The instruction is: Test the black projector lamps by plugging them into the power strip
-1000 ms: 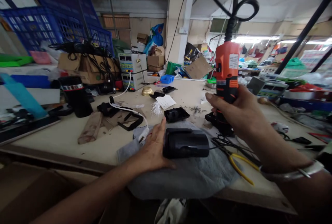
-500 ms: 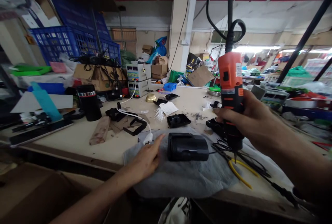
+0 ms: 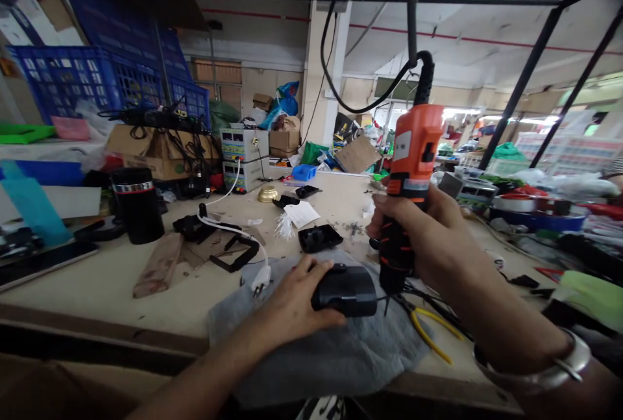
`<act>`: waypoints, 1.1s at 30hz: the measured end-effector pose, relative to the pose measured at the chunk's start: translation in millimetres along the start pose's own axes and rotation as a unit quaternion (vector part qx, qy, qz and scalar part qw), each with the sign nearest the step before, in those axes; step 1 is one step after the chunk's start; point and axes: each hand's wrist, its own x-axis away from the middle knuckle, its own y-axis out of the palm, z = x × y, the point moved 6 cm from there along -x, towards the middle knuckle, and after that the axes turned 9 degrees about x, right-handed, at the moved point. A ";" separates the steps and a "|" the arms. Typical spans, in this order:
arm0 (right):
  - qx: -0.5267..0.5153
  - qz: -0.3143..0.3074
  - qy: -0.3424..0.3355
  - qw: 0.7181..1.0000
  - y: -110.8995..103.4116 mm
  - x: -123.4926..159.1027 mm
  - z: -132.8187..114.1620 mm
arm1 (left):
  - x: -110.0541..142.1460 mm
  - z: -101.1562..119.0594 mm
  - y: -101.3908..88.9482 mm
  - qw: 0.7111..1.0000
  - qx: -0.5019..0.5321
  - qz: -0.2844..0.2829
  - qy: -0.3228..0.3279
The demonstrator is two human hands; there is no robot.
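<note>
My left hand point(image 3: 296, 298) grips a black plastic housing point(image 3: 344, 291), which lies on a folded grey cloth point(image 3: 311, 358). Its fingers wrap over the top of the housing. My right hand point(image 3: 421, 238) is shut around the grip of an orange and black electric screwdriver point(image 3: 413, 147), held upright. A black power cord rises from the tool's top. The screwdriver's lower end stands just right of the housing, with its thin bit pointing down. Yellow-handled pliers point(image 3: 428, 334) lie below my right hand among black wires.
A black plastic cover point(image 3: 318, 238), a white cable with a plug point(image 3: 257, 279), and a black cylinder point(image 3: 137, 206) sit on the cream workbench point(image 3: 92, 290). Farther back stand bench power supplies point(image 3: 241, 160) and blue crates point(image 3: 92, 82).
My left hand has moved from beside the housing onto it. The housing sits slightly farther left, and the screwdriver has moved left, closer to it.
</note>
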 end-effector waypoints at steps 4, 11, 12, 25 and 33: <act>-0.021 0.018 -0.033 0.999 6.5 -4.4 -2.4 | 9.7 -3.0 11.5 0.998 -0.046 -0.013 0.030; -0.072 0.043 -0.093 0.992 18.8 -20.2 1.7 | 12.2 -1.7 17.2 0.996 -0.069 -0.044 0.028; -0.070 0.042 -0.094 0.992 20.0 -21.9 2.4 | 12.2 -1.5 18.2 0.996 -0.070 -0.045 0.027; -0.090 0.029 -0.087 0.992 23.0 -35.9 0.3 | 9.7 2.4 18.4 0.995 -0.077 -0.057 0.006; -0.077 0.011 -0.096 0.992 27.6 -36.4 3.7 | 9.7 -0.4 19.0 0.996 -0.070 -0.057 0.011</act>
